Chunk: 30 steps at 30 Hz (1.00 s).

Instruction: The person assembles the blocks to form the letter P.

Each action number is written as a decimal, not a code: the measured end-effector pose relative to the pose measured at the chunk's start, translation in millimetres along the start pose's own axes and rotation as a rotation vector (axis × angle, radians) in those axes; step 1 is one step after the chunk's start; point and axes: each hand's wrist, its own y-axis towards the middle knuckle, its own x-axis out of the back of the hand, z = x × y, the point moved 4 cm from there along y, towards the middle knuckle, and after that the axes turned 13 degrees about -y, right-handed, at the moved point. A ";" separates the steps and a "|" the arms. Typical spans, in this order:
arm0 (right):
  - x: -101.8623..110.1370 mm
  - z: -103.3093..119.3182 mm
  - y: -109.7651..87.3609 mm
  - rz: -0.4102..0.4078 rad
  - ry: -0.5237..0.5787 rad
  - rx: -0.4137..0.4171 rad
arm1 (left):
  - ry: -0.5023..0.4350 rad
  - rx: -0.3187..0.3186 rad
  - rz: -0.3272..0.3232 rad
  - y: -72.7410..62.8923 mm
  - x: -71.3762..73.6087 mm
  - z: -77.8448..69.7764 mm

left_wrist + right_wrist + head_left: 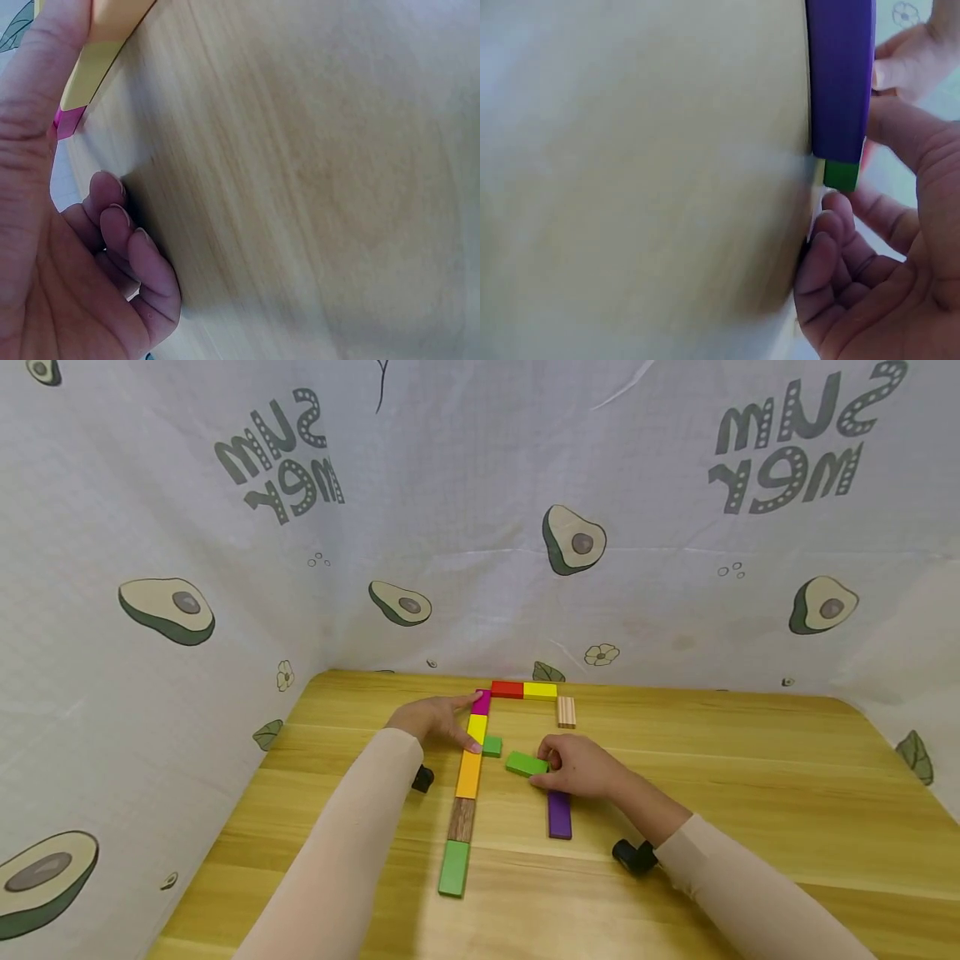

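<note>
My left hand (pixel 431 720) reaches over the left row of blocks. Its index finger touches the magenta block (pixel 482 703) while the thumb tip rests near where the yellow block (pixel 477 727) meets the orange block (pixel 469 775). Between thumb and fingers, my right hand (pixel 585 766) pinches the right end of a green block (pixel 525 763), which sits at an angle. Just below that hand lies a purple block (pixel 559 817), its upper end partly covered by the hand. A small green block (pixel 492 747) sits against the row, right of the left thumb.
Below the orange block, the row continues with a brown block (pixel 462 820) and a light green block (pixel 453 868). Along the top lie a red block (pixel 507 690) and another yellow block (pixel 540 692). A striped wood block (pixel 566 712) stands at their right. Behind hangs a printed curtain (pixel 480 527).
</note>
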 end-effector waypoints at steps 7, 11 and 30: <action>0.5 -8.8 10.4 -0.018 0.047 -0.041 | -0.007 0.009 0.000 0.1 -0.6 1.2; 0.5 -11.4 15.2 -0.019 0.071 -0.032 | -0.027 0.004 0.001 1.0 -1.1 0.9; 0.4 -7.4 19.2 -0.015 0.054 -0.021 | -0.014 0.014 -0.006 -0.2 -0.3 0.1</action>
